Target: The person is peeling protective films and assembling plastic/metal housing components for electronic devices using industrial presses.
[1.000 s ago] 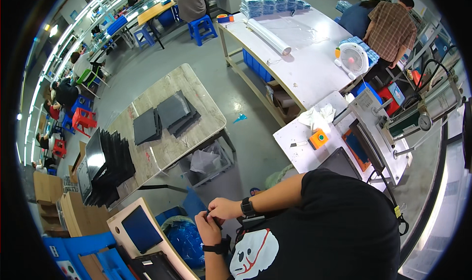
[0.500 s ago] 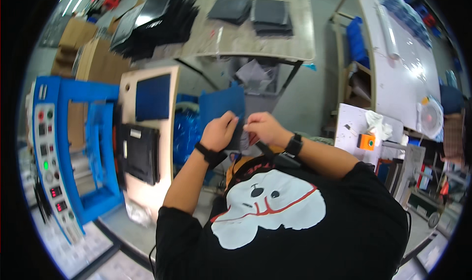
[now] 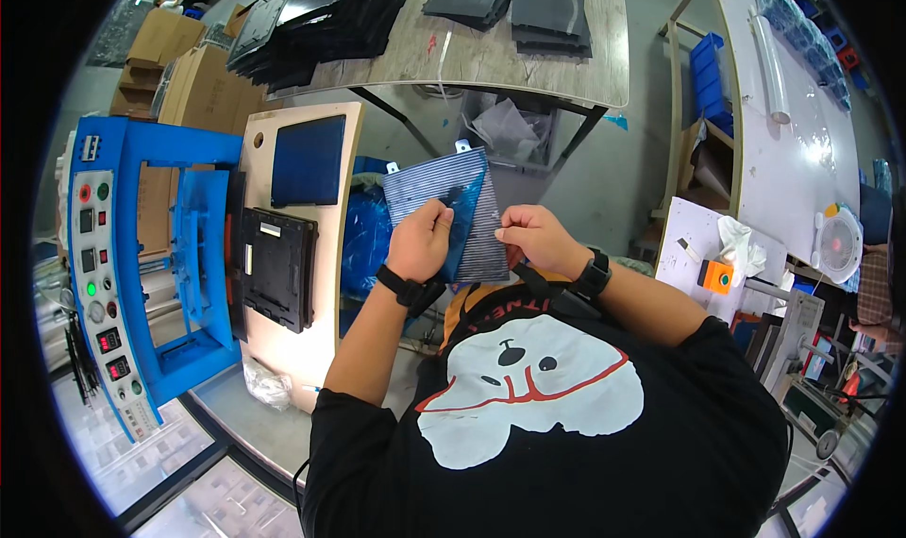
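Observation:
A flat panel with fine grey stripes (image 3: 415,187) is held up in front of my body, tilted, with two small pale tabs on its far edge. Glossy blue film (image 3: 466,208) lies over part of its face, running from the far right corner down toward the near edge. My left hand (image 3: 420,241) is closed on the panel, thumb on top of its face. At the panel's right edge, my right hand (image 3: 536,241) is closed with thumb and forefinger pinched against the edge. Its other fingers are curled and partly hidden.
At left, a blue press machine (image 3: 179,142) stands beside a pale board (image 3: 326,255) with a black fixture (image 3: 278,269) and a dark blue plate (image 3: 310,160). Stacked dark panels (image 3: 552,14) lie on the wooden table (image 3: 406,66) ahead. An orange box (image 3: 715,276) sits on the right-hand bench.
The panel has turned so more of its striped face and its tabs show; blue covers less of it. Both hands have shifted slightly right in view, and the whole view has shifted too.

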`<state>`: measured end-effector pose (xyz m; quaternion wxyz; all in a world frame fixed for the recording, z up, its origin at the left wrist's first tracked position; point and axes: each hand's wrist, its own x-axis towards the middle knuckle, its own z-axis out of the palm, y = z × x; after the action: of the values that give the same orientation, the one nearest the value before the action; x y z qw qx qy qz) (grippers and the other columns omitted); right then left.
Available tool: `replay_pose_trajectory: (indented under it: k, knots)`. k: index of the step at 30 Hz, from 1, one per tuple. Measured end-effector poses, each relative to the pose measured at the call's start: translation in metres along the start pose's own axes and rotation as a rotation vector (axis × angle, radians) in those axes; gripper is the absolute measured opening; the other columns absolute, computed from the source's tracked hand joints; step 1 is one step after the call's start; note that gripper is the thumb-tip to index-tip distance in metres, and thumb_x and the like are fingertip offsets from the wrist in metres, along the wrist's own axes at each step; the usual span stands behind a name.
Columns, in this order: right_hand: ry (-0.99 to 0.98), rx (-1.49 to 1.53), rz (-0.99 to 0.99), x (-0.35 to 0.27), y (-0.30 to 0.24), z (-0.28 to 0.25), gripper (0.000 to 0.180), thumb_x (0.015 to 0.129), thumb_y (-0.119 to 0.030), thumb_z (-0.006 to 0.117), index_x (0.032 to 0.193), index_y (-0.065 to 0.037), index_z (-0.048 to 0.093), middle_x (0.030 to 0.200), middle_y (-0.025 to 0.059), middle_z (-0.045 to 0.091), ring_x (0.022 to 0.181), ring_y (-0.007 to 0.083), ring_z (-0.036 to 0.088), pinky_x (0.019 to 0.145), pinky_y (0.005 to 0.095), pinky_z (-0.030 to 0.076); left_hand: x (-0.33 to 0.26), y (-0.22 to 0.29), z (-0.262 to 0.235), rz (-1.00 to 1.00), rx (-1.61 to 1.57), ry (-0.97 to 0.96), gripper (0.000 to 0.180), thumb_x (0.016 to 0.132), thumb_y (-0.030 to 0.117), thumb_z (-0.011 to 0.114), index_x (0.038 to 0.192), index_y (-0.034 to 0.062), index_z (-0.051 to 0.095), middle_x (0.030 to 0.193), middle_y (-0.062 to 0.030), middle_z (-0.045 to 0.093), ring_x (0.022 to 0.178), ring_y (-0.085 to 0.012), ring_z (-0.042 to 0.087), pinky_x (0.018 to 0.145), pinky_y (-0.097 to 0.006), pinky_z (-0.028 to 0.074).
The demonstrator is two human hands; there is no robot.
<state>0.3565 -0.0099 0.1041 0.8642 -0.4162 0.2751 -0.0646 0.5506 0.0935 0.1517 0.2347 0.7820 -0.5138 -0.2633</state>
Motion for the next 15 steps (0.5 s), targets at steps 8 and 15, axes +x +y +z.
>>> replay_pose_trajectory:
  k: [8, 15]
  knots:
    - [0.117, -0.537, -0.258, 0.012, 0.011, 0.010, 0.015, 0.087, -0.009, 0.059, 0.081, 0.005, 0.056, 0.070, 0.0140, 0.060, 0.059, 0.0214, 0.060, 0.054, 0.0329, 0.048, 0.011, -0.010, 0.065, 0.062, -0.146, 0.161, 0.028, 0.093, 0.009, 0.053, 0.116, -0.0045, 0.047, 0.108, -0.0277, 0.056, 0.101, -0.0399, 0.057, 0.084, -0.042, 0.046]
    - [0.195, -0.568, -0.279, 0.014, 0.021, 0.004, 0.017, 0.082, -0.011, 0.060, 0.081, 0.005, 0.056, 0.068, 0.0210, 0.060, 0.061, 0.0320, 0.061, 0.058, 0.0385, 0.047, 0.019, -0.005, 0.076, 0.011, -0.321, 0.126, 0.023, 0.098, 0.021, 0.053, 0.106, -0.0004, 0.049, 0.083, -0.0209, 0.060, 0.076, -0.0359, 0.062, 0.067, -0.041, 0.047]
